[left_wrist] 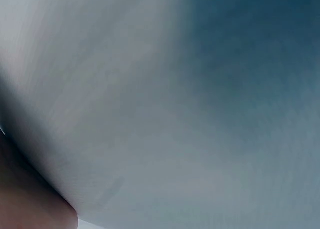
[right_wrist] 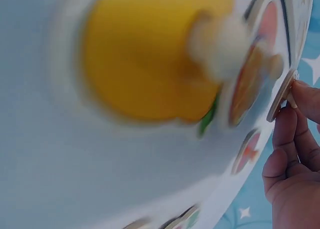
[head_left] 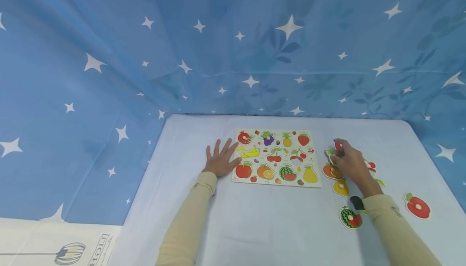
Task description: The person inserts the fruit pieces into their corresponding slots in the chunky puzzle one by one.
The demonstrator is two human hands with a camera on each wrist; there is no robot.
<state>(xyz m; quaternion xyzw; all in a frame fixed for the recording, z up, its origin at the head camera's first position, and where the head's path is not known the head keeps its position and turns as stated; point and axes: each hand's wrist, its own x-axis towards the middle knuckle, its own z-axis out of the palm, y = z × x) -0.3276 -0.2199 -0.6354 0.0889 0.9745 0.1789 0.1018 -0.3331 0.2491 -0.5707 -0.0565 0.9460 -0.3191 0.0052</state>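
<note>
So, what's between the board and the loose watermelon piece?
In the head view, only bare tabletop separates the board from the loose watermelon piece; the yellow piece sits just off that straight stretch.

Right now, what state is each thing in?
Puzzle board, lying flat
Left hand, spread at the board's left edge
Right hand, pinching a knobbed piece
Watermelon piece, loose, picture up
Yellow piece, loose, picture up
Orange piece, loose, picture up
Apple piece, loose, picture up
Cherry piece, loose, partly hidden
Remaining pieces, largely hidden
</note>
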